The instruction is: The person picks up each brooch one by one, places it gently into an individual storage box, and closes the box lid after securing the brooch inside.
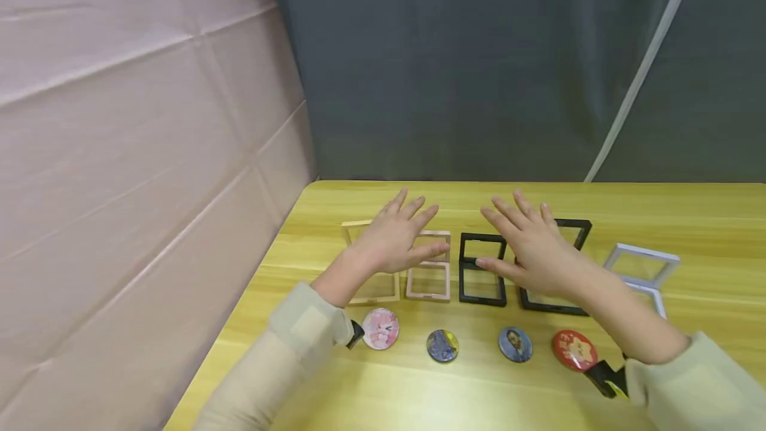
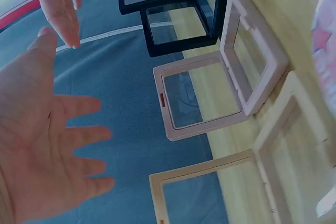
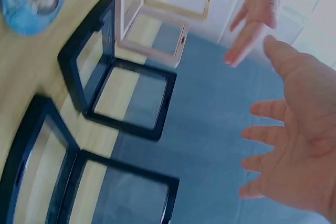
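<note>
My left hand, fingers spread and holding nothing, hovers over a cream hinged display frame and beside a smaller pink one. My right hand, also empty with spread fingers, is above a large black display frame. Between the hands stands a smaller black frame. A white frame is at the right, partly covered by the right forearm. All the frames stand unfolded with clear panes. In front of them lie round badges: pink, blue-and-yellow, blue with a portrait and red.
The wood-grain table holds everything. Behind its far edge hangs a dark grey cloth. A pale creased sheet runs along the left side. Black wrist straps show near the sleeves.
</note>
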The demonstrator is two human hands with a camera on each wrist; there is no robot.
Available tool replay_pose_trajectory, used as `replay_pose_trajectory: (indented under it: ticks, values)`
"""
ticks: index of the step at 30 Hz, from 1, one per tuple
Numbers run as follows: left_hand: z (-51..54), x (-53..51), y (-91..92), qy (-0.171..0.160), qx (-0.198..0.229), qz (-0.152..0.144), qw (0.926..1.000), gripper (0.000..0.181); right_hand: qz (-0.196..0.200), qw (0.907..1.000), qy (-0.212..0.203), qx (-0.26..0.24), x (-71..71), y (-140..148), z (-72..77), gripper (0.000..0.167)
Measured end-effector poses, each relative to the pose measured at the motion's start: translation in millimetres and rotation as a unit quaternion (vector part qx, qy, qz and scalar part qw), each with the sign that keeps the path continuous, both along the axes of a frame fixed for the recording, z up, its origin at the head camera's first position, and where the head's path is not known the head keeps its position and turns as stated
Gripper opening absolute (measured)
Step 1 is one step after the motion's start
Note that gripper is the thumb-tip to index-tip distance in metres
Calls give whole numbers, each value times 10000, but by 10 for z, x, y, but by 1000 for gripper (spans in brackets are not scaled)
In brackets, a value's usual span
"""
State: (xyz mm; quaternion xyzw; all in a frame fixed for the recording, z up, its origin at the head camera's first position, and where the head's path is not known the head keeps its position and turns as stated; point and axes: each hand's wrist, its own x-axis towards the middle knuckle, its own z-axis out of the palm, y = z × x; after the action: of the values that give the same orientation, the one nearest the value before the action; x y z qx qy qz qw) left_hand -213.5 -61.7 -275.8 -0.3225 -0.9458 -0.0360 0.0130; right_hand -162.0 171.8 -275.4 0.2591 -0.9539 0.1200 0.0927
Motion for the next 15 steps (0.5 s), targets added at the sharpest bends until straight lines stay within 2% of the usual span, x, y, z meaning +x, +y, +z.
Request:
replay_pose_trajectory:
  ticks: [4, 6, 11, 13, 15]
  values:
    - [-23, 52, -69, -330, 240, -20, 9992, 69, 158, 9998, 115, -60, 21, -67, -25, 72]
    - [-35, 87, -110, -291, 418, -41, 9987, 67, 204, 9996, 184, -104, 29, -97, -44, 69]
    - [-82, 207, -272, 156, 961, -73, 9952, 55, 456, 9974, 412, -376, 37, -197, -118, 63]
    - [-104, 256, -362, 217, 1160, -80, 9930, 47, 533, 9961, 473, -528, 38, -256, -148, 59]
    - [-122, 294, -454, 116, 1301, -136, 9913, 37, 580, 9945, 464, -733, 42, -320, -172, 51]
